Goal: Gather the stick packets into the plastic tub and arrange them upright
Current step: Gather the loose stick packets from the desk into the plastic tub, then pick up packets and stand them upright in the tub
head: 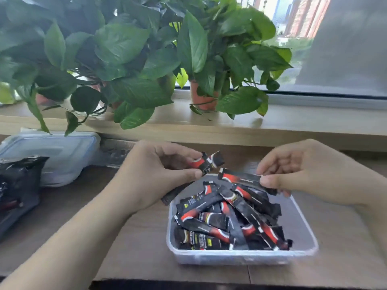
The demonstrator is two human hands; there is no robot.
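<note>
motion blur softens packet print, black foil bag [16, 189] cut off at left edge, left hand [159, 174] gripping a small bunch of glossy black-red stick packets [207, 162], right hand [301, 168] pinching one packet [240, 178] above the tub, clear rectangular plastic tub [305, 251] on wood-grain table [129, 243] holding a flat jumbled packet heap [230, 220], translucent lid [50, 151] left under leafy plants [117, 49]

Leafy potted plants [125, 49] line the far windowsill [293, 124]; a lidded plastic container [52, 149] and black bag [18, 185] sit left on the tabletop [146, 248].
</note>
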